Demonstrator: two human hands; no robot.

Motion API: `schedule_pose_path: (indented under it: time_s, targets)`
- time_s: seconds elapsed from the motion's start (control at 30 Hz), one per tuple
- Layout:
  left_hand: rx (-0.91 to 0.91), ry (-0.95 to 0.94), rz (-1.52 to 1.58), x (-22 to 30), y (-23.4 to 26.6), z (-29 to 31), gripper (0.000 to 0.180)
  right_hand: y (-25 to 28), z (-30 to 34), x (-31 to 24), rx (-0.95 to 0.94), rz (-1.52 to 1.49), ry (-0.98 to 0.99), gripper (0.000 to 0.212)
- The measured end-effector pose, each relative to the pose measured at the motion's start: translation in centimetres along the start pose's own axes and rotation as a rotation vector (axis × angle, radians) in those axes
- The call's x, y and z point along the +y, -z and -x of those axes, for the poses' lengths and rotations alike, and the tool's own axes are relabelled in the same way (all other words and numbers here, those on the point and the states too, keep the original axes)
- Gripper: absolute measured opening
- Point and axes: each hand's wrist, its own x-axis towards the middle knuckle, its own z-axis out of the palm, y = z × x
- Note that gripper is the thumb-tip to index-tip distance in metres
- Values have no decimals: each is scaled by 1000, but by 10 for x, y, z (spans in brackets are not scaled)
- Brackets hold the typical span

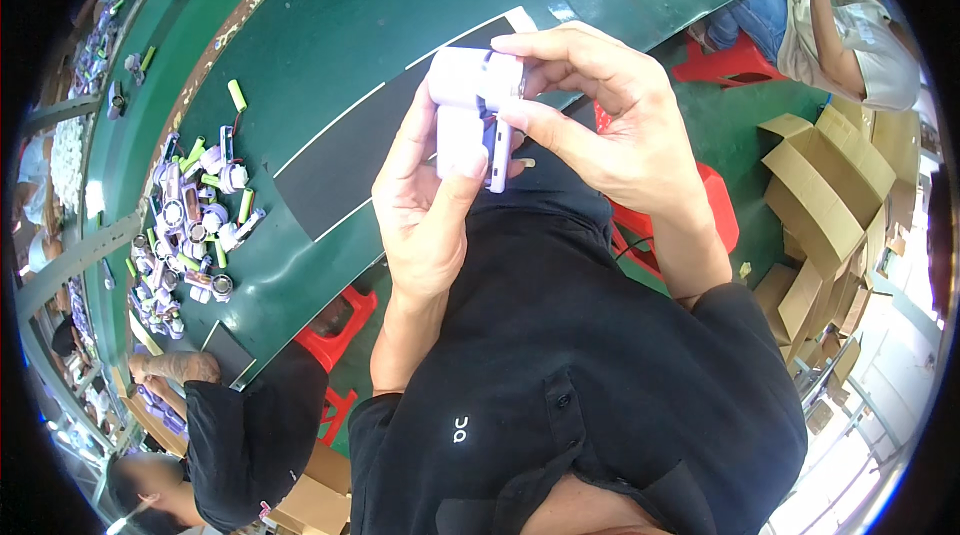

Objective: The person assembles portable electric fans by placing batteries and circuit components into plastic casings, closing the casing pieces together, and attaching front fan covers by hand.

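Note:
A lilac plastic device (462, 81) with a thick round head and a handle is held up over the table's near edge. My left hand (425, 220) is closed around the handle, its thumb pressed on the front. With thumb and forefinger, my right hand (610, 115) grips the right end of the round head. A darker strip with slots runs along the handle's right side. Its exact kind does not show. Beneath the hands lies a dark mat (345, 160) with pale edges.
On the green table (330, 45), a heap of lilac parts with green cylinders (190, 225) lies to the left. Co-workers sit at lower left and upper right. Red stools (725, 63) and open cardboard boxes (830, 185) stand on the right; a conveyor runs along the far left.

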Motion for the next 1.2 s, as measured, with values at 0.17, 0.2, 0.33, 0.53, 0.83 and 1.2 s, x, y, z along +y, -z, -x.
schedule_pose_path:
  time_s: [0.17,0.2,0.33,0.53,0.83,1.2]
  targets:
    - [34,0,-16,0,-2,0,65,0,-1,3,-18,-7,18,34]
    - [30,-7,-22,-1,-2,0,64,0,-1,5,-19,-7,19,34]
    - [2,-17,-31,0,-2,-1,63,1,-1,8,-63,17,-15,37]
    - [-163,139,0,11,-17,-2,62,-1,-15,14,5,-11,79,23]
    - [-120,-18,-266,7,-17,13,64,-12,-17,19,242,-144,81,39]
    - [-91,-268,-921,5,-6,-4,47,-20,-24,16,128,361,197,29]
